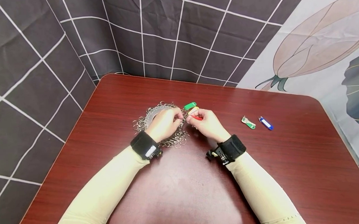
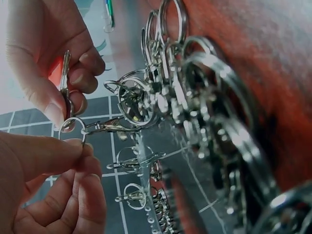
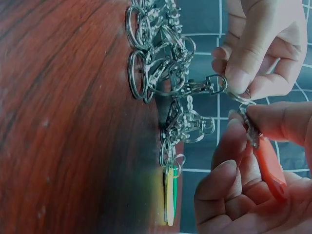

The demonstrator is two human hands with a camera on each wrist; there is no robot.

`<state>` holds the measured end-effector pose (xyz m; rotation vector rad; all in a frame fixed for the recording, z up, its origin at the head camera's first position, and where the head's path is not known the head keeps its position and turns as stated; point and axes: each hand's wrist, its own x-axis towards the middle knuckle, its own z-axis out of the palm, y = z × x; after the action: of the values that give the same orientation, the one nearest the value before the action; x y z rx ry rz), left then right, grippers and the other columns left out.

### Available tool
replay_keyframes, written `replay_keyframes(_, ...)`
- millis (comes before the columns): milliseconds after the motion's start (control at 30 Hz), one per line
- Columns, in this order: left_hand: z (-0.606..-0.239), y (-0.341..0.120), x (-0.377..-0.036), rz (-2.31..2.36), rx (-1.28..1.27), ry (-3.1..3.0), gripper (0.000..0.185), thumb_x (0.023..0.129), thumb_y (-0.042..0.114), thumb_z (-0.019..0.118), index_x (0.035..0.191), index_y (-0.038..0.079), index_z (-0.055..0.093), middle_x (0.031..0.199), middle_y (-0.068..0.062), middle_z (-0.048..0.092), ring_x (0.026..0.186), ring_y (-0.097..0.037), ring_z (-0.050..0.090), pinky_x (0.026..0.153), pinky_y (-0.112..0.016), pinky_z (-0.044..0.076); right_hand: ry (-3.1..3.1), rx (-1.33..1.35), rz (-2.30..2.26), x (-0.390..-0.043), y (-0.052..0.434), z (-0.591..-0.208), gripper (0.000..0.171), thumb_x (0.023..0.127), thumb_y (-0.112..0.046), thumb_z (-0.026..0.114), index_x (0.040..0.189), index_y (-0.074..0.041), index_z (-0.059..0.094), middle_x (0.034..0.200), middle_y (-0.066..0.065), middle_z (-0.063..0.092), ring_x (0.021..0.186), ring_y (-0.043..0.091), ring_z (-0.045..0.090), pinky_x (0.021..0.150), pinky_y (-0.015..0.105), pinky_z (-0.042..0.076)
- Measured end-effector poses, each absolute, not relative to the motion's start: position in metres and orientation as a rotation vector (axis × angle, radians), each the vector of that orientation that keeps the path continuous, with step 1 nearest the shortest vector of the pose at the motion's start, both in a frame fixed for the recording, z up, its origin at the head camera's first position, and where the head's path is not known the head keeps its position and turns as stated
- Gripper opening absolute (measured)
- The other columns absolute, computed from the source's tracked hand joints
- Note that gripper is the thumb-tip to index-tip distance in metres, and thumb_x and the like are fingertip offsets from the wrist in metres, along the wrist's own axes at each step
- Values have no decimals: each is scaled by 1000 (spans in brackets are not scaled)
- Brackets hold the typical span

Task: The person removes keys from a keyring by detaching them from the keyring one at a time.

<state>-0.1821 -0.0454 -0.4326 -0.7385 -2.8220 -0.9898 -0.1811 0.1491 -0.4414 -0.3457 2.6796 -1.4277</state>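
My left hand (image 1: 179,116) pinches a small split ring (image 2: 72,129) that hangs on a swivel clasp (image 2: 105,126) from a pile of metal key rings (image 1: 165,126). My right hand (image 1: 192,120) grips a red key tag (image 3: 269,168) and holds its metal end (image 2: 64,83) against that ring. The fingertips of both hands meet at the pile's right edge. A green tag (image 1: 189,106) and a yellow tag (image 1: 193,109) lie just behind the hands, at the edge of the pile.
The brown wooden table (image 1: 290,174) has a second green tag with a ring (image 1: 248,122) and a blue tag (image 1: 265,123) lying to the right of my right hand. A dark grid-patterned curtain (image 1: 176,32) hangs behind and to the left.
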Motion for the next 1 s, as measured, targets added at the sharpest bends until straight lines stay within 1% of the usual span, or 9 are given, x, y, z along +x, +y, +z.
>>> replay_keyframes(100, -431, -45, -182, -923, -758, -2839, 5, 89, 10, 63, 92, 13, 66, 84, 0, 66, 78, -16, 60, 70, -33, 49, 2652, -322, -1437, -181, 149, -442, 12, 88, -17, 68, 88, -6, 68, 72, 9, 63, 58, 12, 54, 53, 23, 44)
replay_keyframes(200, -428, -43, -182, -868, -768, -2862, 5, 89, 11, 63, 92, 12, 67, 85, -1, 66, 81, -17, 62, 71, -35, 49, 2598, -286, -1480, -181, 149, -443, 13, 88, -17, 68, 88, -4, 68, 73, 12, 64, 59, 11, 53, 53, 22, 43)
replay_keyframes(300, -426, -43, -182, -835, -768, -2874, 4, 89, 11, 63, 90, 13, 67, 84, -1, 66, 80, -17, 62, 70, -35, 49, 2537, -257, -1536, -181, 149, -443, 14, 88, -16, 68, 89, -2, 68, 73, 11, 64, 61, 11, 54, 54, 21, 42)
replay_keyframes(433, -426, -42, -182, -809, -795, -2848, 6, 88, 9, 64, 86, 13, 66, 81, 1, 65, 79, -17, 62, 68, -34, 49, 2388, -193, -1641, -182, 151, -443, 14, 89, -13, 66, 92, 1, 67, 73, 6, 63, 63, 11, 54, 56, 22, 43)
replay_keyframes(567, -428, -43, -181, -770, -832, -2832, 7, 85, 6, 64, 82, 13, 65, 79, 1, 65, 77, -18, 63, 66, -33, 49, 2248, -102, -1754, -185, 161, -438, 18, 92, -10, 62, 99, 6, 65, 81, 5, 64, 67, 12, 59, 62, 24, 47)
replay_keyframes(700, -432, -45, -181, -753, -812, -2864, 7, 87, 7, 61, 88, 12, 66, 81, 0, 65, 79, -17, 63, 68, -34, 50, 2215, -56, -1795, -189, 181, -431, 30, 94, -12, 62, 112, 11, 60, 97, 14, 66, 74, 13, 65, 67, 24, 51)
replay_keyframes(800, -435, -46, -181, -777, -779, -2876, 13, 89, 9, 56, 96, 11, 67, 87, -2, 67, 82, -17, 63, 71, -35, 51, 2280, -41, -1760, -191, 203, -429, 35, 93, -15, 65, 117, 10, 60, 106, 18, 65, 78, 15, 66, 68, 24, 53)
replay_keyframes(900, -437, -48, -181, -793, -760, -2876, 18, 89, 10, 55, 100, 10, 69, 92, -3, 68, 86, -18, 64, 74, -36, 52, 2397, -24, -1693, -194, 228, -428, 35, 93, -15, 66, 117, 9, 60, 105, 17, 65, 78, 17, 64, 68, 25, 54)
replay_keyframes(1000, -441, -50, -181, -792, -749, -2877, 18, 89, 11, 56, 100, 10, 70, 94, -2, 68, 88, -18, 63, 76, -36, 51, 2524, 2, -1599, -198, 252, -428, 34, 93, -17, 66, 115, 9, 61, 100, 14, 65, 74, 17, 62, 66, 25, 53)
